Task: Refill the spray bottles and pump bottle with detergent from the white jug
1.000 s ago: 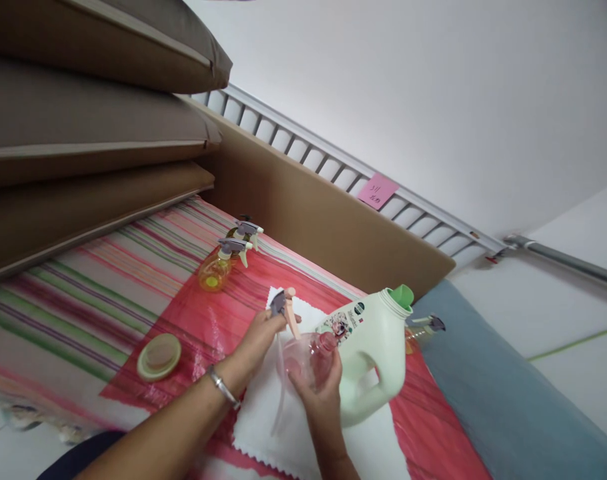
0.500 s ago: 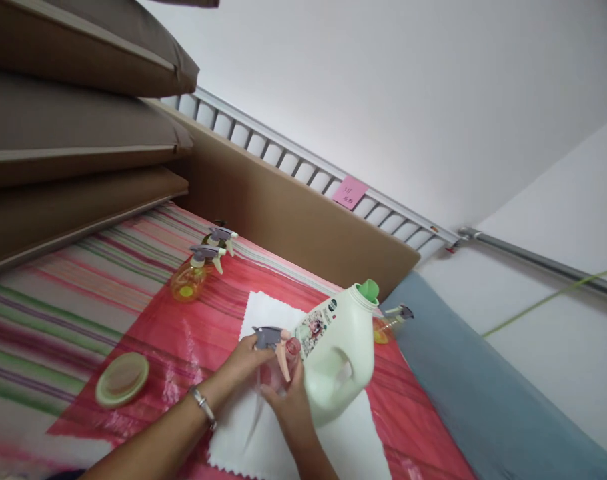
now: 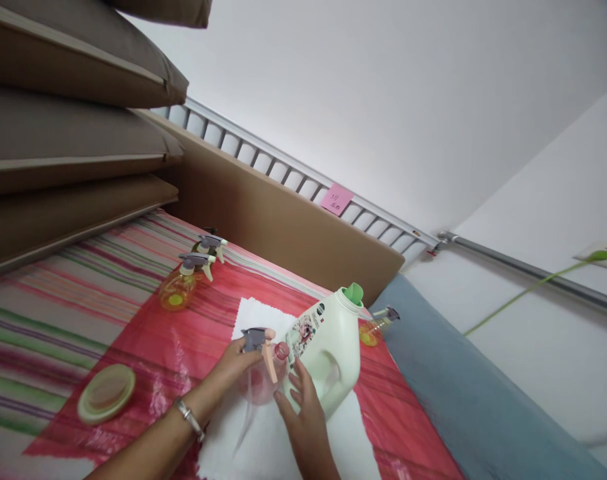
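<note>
My left hand (image 3: 241,363) grips a grey and peach trigger spray head (image 3: 256,340), whose thin dip tube hangs down over the white cloth. Just behind it stands a clear pink bottle (image 3: 259,385) with a bare, uncapped neck. My right hand (image 3: 299,403) has its fingers spread beside the bottle, in front of the big pale green jug (image 3: 341,353). Whether a fingertip touches the bottle, I cannot tell. The jug has a flower label, a handle and a green pouring spout. Under all of these lies a white cloth (image 3: 218,447) with a zigzag edge.
Amber spray bottles (image 3: 177,290) stand at the back left, and another amber spray bottle (image 3: 372,331) is right of the jug. A round pale green lid (image 3: 106,393) lies on the red sheet at left. Stacked brown cushions (image 3: 78,140) and a brown board (image 3: 278,213) border the surface.
My right hand has let go of the pink bottle and drawn a little to the right, its fingers opening. My left hand still holds the spray head. The whole view has shifted slightly.
</note>
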`<state>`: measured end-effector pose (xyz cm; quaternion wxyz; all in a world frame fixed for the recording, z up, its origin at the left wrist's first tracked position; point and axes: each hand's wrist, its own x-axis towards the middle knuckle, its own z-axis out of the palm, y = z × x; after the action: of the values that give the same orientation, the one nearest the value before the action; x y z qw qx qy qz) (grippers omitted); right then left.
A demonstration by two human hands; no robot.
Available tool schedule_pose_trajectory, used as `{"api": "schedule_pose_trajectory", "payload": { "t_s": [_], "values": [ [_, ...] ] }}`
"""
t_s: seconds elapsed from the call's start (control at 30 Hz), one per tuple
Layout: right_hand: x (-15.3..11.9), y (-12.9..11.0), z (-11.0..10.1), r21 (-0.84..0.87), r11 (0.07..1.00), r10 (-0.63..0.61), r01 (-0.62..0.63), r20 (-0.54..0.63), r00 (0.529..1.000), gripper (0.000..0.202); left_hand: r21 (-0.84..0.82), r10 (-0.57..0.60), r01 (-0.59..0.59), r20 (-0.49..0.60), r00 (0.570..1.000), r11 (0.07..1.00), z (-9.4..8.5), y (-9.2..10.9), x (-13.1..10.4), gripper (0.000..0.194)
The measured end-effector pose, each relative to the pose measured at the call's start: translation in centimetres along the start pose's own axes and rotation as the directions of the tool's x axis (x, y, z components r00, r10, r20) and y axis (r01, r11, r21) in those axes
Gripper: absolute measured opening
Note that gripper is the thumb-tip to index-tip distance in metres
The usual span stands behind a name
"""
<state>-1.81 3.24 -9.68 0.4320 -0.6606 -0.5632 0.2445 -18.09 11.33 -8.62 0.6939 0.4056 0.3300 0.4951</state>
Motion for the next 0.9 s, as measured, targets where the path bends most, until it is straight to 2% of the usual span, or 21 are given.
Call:
{"api": "schedule_pose_trajectory", "payload": {
  "t_s": [0.1,0.17,0.23,0.27,0.33,0.4,0.5,0.67,0.73,0.8,0.9],
  "values": [
    [-0.7,0.0,-1.0,-0.028,0.996,-0.088,0.086,-0.066,0.994,0.054,-0.020,-0.015,0.015,0.005,1.000,1.000,0.2,0.7,-0.4,0.040],
    [-1.5,0.3,-2.7,-0.066,0.984,-0.177,0.168,-0.162,0.971,0.046,-0.029,0.002,-0.002,-0.014,1.000,1.000,0.1,1.0,-0.5,0.038],
    [-2.1,0.8,-5.1,-0.103,0.978,-0.204,0.182,-0.280,0.938,0.044,-0.020,0.022,-0.023,-0.012,1.000,1.000,0.2,1.2,-0.5,0.036],
    [-2.2,1.1,-6.4,-0.103,0.984,-0.172,0.146,-0.333,0.927,0.047,-0.009,0.030,-0.030,-0.001,1.000,1.000,0.2,1.2,-0.5,0.036],
    [-2.1,1.8,-8.7,-0.031,0.999,-0.032,0.021,-0.408,0.913,0.058,0.035,0.052,-0.054,0.046,0.998,0.998,0.4,1.1,-0.5,0.037],
    [-1.6,2.4,-10.0,0.090,0.993,0.108,-0.077,-0.415,0.903,0.065,0.091,0.097,-0.107,0.109,0.989,0.990,0.7,0.8,-0.5,0.034],
    [-0.3,2.8,-9.7,0.227,0.965,0.208,-0.131,-0.360,0.910,0.069,0.183,0.186,-0.217,0.172,0.967,0.959,1.2,0.5,-0.8,0.028],
    [1.7,1.1,-7.6,0.254,0.956,0.214,-0.147,-0.264,0.940,0.062,0.300,0.299,-0.320,0.114,0.947,0.899,0.9,1.3,-1.7,0.034],
    [2.2,0.5,-7.3,0.247,0.957,0.212,-0.149,-0.250,0.945,0.057,0.335,0.328,-0.372,0.181,0.927,0.866,0.5,2.1,-2.1,0.030],
    [2.5,0.3,-7.3,0.239,0.958,0.218,-0.156,-0.256,0.942,0.055,0.424,0.309,-0.405,0.278,0.910,0.811,0.2,3.0,-2.4,0.026],
    [2.4,0.3,-7.3,0.233,0.956,0.236,-0.177,-0.258,0.937,0.052,0.612,0.213,-0.441,0.411,0.886,0.656,0.1,4.0,-3.0,0.030]
  ]
}}
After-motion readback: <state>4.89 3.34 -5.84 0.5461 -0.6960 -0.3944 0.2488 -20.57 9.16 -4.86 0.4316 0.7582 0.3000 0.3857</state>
